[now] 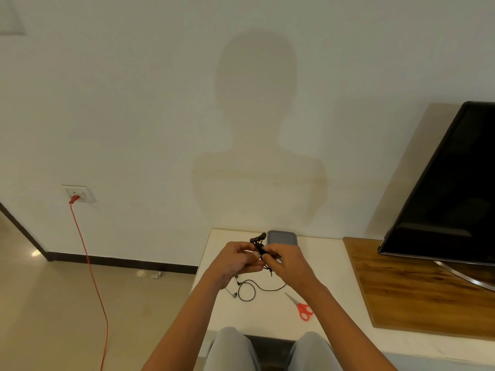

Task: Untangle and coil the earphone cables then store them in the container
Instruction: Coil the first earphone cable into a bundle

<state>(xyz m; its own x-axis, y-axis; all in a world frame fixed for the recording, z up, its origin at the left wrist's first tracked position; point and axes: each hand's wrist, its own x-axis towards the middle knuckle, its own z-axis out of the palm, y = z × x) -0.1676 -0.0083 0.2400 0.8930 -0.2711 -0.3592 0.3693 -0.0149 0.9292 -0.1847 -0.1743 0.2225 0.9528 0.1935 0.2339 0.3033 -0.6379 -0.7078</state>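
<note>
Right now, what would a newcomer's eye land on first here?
The left hand and right hand meet at centre above the table, pinching a bundle of black cable. Just behind sits the grey container; red scissors lie by the right forearm. A red cord hangs from the wall socket at left.

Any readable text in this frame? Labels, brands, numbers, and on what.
No readable text anywhere.
television: black screen, no brand showing.
container, scissors, wall socket: no markings visible.
earphone cables: too small to tell.
</note>
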